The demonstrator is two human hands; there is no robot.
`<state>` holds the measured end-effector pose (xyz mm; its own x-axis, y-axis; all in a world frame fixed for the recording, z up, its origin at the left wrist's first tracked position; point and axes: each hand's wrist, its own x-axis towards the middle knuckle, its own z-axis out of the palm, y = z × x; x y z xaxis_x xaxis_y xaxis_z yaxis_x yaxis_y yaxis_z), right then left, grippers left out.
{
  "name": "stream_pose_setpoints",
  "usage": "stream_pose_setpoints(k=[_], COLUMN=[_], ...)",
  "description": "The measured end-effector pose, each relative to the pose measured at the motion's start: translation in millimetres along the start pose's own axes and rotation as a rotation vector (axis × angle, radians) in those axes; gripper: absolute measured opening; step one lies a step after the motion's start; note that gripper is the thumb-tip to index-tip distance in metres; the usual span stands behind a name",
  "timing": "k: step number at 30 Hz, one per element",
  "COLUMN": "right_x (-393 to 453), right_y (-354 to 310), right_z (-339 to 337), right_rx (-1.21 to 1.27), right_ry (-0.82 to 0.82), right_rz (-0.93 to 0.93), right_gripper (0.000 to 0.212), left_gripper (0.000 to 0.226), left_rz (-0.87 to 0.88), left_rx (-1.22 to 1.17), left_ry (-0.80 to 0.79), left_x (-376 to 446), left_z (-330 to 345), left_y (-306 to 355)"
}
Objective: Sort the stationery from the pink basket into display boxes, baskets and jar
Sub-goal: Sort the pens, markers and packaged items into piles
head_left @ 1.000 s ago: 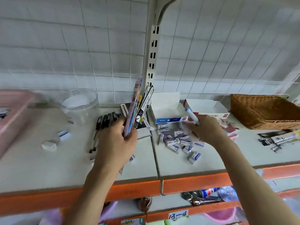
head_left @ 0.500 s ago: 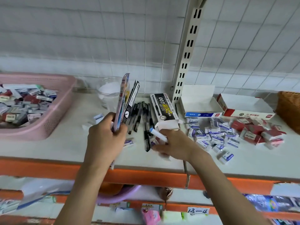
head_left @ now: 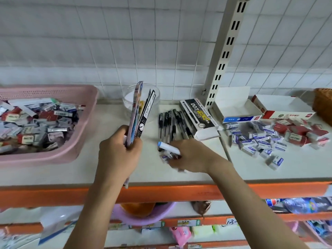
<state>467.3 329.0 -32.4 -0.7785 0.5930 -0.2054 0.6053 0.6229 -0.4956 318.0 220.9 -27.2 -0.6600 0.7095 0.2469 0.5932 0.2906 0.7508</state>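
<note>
Compared with half a second ago, the view is sitting further left: the pink basket point(head_left: 86, 123) is now showing nearly in full at the left end of the shelf point(head_left: 53, 173), and the wicker basket point(head_left: 323, 103) is reduced to a sliver at the right border. The two hands are keeping their earlier postures.

The left hand point(head_left: 119, 151) is clenching a fan of flat pen packs point(head_left: 139, 112), held upright, their tops overlapping the clear jar point(head_left: 156, 97) that is standing at the wall. The right hand point(head_left: 190, 157) is resting low on the shelf, fingers curled round a white pen with a blue cap point(head_left: 168, 147) and touching small erasers point(head_left: 167, 156) beneath it.

Loose black pens point(head_left: 172, 124) are lying just behind the right hand, beside a black pen box point(head_left: 199, 115). Two open display boxes point(head_left: 239, 112) are standing further right, with erasers in blue and red wrappers point(head_left: 265, 139) heaped in front of them.

Bare shelf surface is lying between the pink basket and the left hand, and along the front above the orange shelf edge point(head_left: 179, 193). The slotted upright point(head_left: 222, 56) is rising behind the black pen box.
</note>
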Motion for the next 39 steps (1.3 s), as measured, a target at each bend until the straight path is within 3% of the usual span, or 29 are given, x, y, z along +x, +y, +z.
stream_pose_setpoints(k=[8, 11, 15, 19, 23, 27, 29, 33, 37, 39], right_x=[1, -10, -41, -64, -72, -92, -106, -123, -131, -134], right_y=[4, 15, 59, 118, 164, 210, 235, 283, 308, 314], right_z=[-6, -31, -76, -109, -124, -146, -158, -176, -181, -180], right_rx=[0.064, 0.087, 0.049, -0.037, 0.024, -0.024, -0.074, -0.124, -0.12, -0.118], right_ry=[0.052, 0.151, 0.352, 0.288, 0.213, 0.333, 0.359, 0.423, 0.452, 0.543], right_rz=[0.057, 0.061, 0.174, 0.309, 0.258, 0.209, 0.195, 0.179, 0.136, 0.149], right_gripper=[0.009, 0.016, 0.025, 0.032, 0.036, 0.024, 0.021, 0.034, 0.037, 0.032], left_gripper=[0.01, 0.016, 0.02, 0.017, 0.019, 0.004, 0.007, 0.003, 0.002, 0.002], left_rz=[0.008, 0.028, 0.1, 0.122, 0.132, 0.094, 0.073, 0.073, 0.083, 0.077], left_rx=[-0.073, -0.104, -0.145, -0.157, -0.146, -0.151, -0.162, -0.164, -0.13, -0.116], left_ry=[0.0, 0.007, -0.023, -0.043, -0.027, -0.015, -0.012, -0.055, -0.096, -0.101], left_x=[4, 5, 2, -11, -31, -48, -57, -74, -82, -83], left_z=[3, 12, 37, 83, 130, 173, 193, 226, 243, 244], left_y=[6, 19, 58, 96, 138, 177, 197, 233, 252, 255])
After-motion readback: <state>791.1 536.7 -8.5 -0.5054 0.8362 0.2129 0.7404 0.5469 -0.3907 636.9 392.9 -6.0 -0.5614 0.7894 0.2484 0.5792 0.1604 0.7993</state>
